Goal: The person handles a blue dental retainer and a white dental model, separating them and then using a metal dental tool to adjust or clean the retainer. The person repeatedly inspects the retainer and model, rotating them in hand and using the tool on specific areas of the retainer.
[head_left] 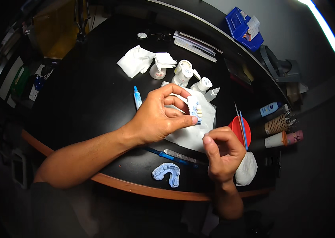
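Observation:
My left hand (155,113) grips a dental model (194,109) between thumb and fingers, raised above a white paper sheet (179,137). Blue-white plaster and a row of pale yellowish teeth show on the model's right side; the fingers cover part of it. To the right and a little nearer, my right hand (225,152) is curled, thumb and index finger brought together apart from the model. Whether anything small lies in that pinch I cannot make out. A second, horseshoe-shaped blue dental model (166,173) rests on the black table near its front edge.
Behind the hands stand several white bottles and jars (183,75) and folded tissues (135,61). A blue tube (137,97) and blue-handled tools (175,156) lie on the table (96,91). At right are a red bowl (236,129), a white cloth (246,170) and cups (276,139).

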`<state>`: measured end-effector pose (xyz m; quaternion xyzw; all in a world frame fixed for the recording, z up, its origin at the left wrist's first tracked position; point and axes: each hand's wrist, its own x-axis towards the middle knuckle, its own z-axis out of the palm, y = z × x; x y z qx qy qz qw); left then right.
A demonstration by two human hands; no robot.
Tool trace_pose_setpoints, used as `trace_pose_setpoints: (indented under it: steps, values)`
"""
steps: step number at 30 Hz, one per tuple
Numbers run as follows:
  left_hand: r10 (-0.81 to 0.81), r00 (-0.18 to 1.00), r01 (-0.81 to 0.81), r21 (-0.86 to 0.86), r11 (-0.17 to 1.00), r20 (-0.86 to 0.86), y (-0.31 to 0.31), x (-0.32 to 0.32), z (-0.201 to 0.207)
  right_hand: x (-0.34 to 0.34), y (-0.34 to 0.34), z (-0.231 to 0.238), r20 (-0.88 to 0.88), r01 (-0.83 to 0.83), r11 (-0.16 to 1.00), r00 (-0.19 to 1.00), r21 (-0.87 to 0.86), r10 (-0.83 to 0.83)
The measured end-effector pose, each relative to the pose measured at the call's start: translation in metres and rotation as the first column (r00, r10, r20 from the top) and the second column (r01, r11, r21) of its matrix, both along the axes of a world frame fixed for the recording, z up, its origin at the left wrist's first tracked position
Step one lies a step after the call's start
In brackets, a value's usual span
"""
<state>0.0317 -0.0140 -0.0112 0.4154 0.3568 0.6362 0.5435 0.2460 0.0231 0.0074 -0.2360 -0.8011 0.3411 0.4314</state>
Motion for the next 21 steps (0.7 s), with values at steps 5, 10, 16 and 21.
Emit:
trace_pose_setpoints:
  steps: [5, 10, 16, 21]
  values:
    - [-0.099, 0.994, 0.099, -0.012, 0.995, -0.055, -0.006, 0.011, -0.001, -0.011, -0.003, -0.002, -0.163, 0.083, 0.961, 0.978, -0.262, -0.129]
    - [-0.095, 0.99, 0.094, -0.015, 0.995, -0.102, -0.008, 0.015, 0.002, -0.005, 0.0, -0.008, -0.124, 0.05, 0.97, 0.989, -0.237, -0.081]
    - [-0.089, 0.989, 0.091, 0.006, 0.996, -0.115, -0.009, 0.014, -0.001, -0.002, 0.002, -0.005, -0.09, 0.041, 0.978, 0.994, -0.207, -0.061]
    - [-0.09, 0.99, 0.091, 0.003, 0.996, -0.109, -0.01, 0.015, 0.002, -0.001, 0.002, -0.002, -0.089, 0.027, 0.974, 0.995, -0.223, -0.048]
